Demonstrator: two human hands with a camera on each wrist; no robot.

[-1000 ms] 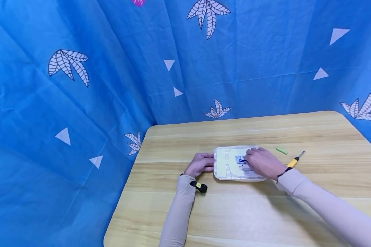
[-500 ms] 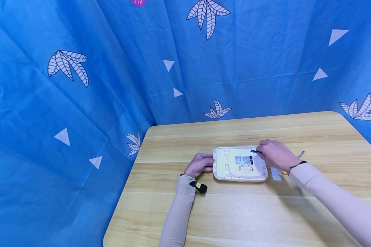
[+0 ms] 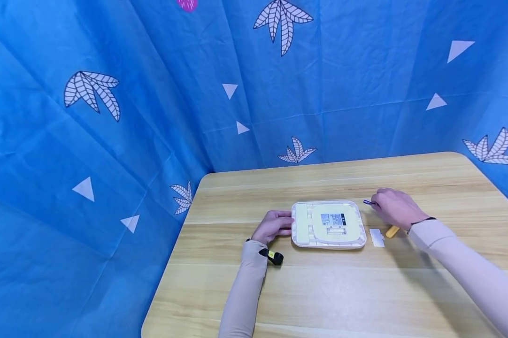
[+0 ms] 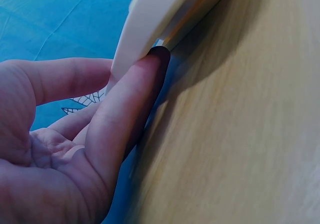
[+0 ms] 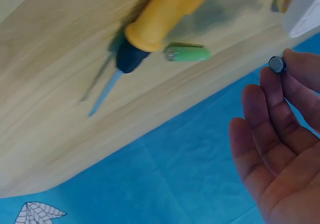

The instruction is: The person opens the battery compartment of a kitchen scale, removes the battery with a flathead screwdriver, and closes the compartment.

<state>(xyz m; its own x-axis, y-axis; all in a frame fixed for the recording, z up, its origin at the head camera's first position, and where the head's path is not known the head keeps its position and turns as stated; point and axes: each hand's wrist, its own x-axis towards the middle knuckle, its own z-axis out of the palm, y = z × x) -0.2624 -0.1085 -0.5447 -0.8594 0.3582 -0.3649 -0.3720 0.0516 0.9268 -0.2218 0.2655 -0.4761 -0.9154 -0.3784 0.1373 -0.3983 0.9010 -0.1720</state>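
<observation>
A flat white device [image 3: 351, 225] lies on the table with its labelled underside up and a small battery compartment [image 3: 336, 230] uncovered. My left hand [image 3: 272, 226] pinches its left edge; the left wrist view shows the white rim [image 4: 145, 28] caught between thumb and finger. To the right of the device, my right hand [image 3: 395, 206] holds a small dark battery [image 3: 369, 203] over the table. Its round metal end shows between thumb and fingertips in the right wrist view. A green battery [image 5: 190, 52] lies on the table there, hidden in the head view.
Between the device and my right forearm lies a small white cover [image 3: 377, 238]. Beside it is a yellow-handled screwdriver [image 5: 165, 13], partly hidden under my right hand in the head view. A blue patterned curtain [image 3: 347, 94] hangs behind the wooden table [image 3: 321, 295].
My right hand has moved right, from over the device's compartment to beyond its edge, carrying the dark battery. The compartment and white cover have come into sight. My left hand stays put.
</observation>
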